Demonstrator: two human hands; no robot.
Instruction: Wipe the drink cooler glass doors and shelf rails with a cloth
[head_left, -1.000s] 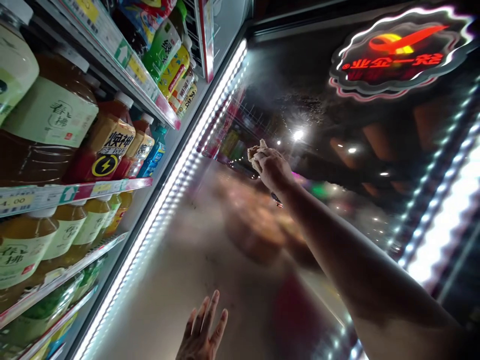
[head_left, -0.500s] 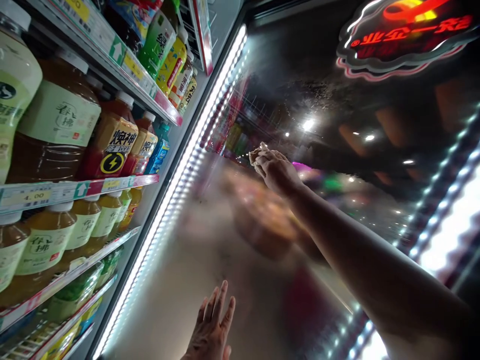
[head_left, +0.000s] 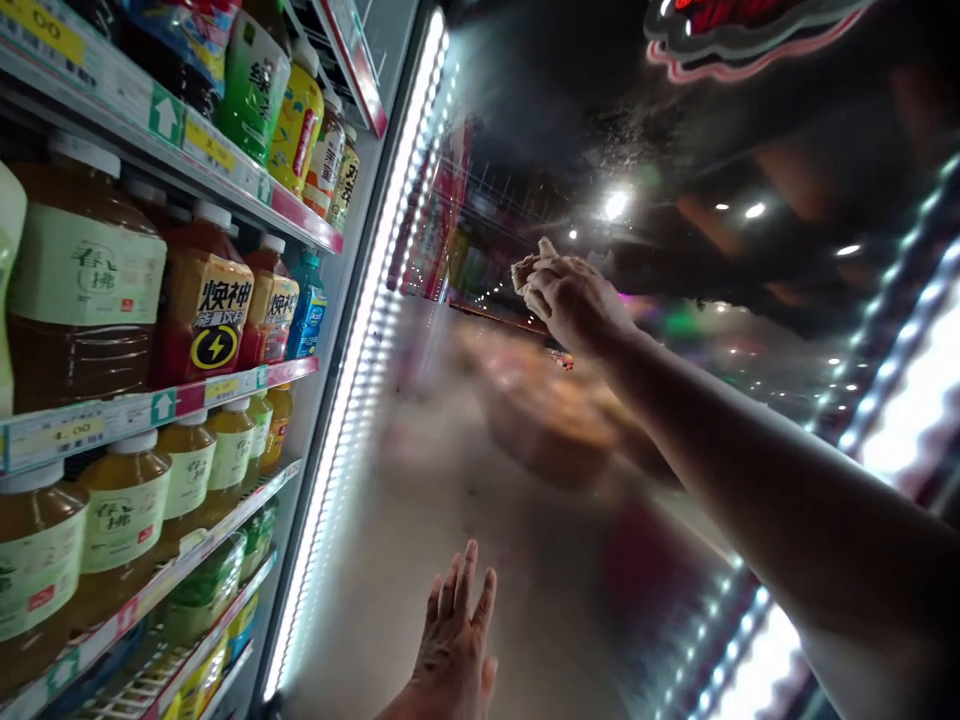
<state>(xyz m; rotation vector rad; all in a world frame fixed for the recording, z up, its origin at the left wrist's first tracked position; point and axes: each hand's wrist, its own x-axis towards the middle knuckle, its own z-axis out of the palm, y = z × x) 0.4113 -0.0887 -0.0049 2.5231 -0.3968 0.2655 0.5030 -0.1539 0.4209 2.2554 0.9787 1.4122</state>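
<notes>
My right hand [head_left: 581,300] is closed on a crumpled, pale cloth [head_left: 534,275] and presses it to the glass door [head_left: 427,590] of a drinks fridge. Around the cloth, the upper glass shows clear, dark reflections, while the lower glass is hazy with a fogged look. Lower down, my left hand [head_left: 459,635] lies with its fingers stretched out against the misty part of the same door, holding nothing. Part of the cloth is hidden beneath my right fingers.
At left, fridge shelves [head_left: 225,385] hold several rows of bottled drinks, such as a large brown tea bottle [head_left: 86,270] and a red-brown bottle [head_left: 206,300]. A bright LED strip [head_left: 360,350] runs along the frame beside the glass. A lit sign [head_left: 757,60] shows at the top.
The camera view has shifted, so the sign sits higher and more shelf shows. My right hand with the cloth is slightly further right and up; my left hand stays flat.
</notes>
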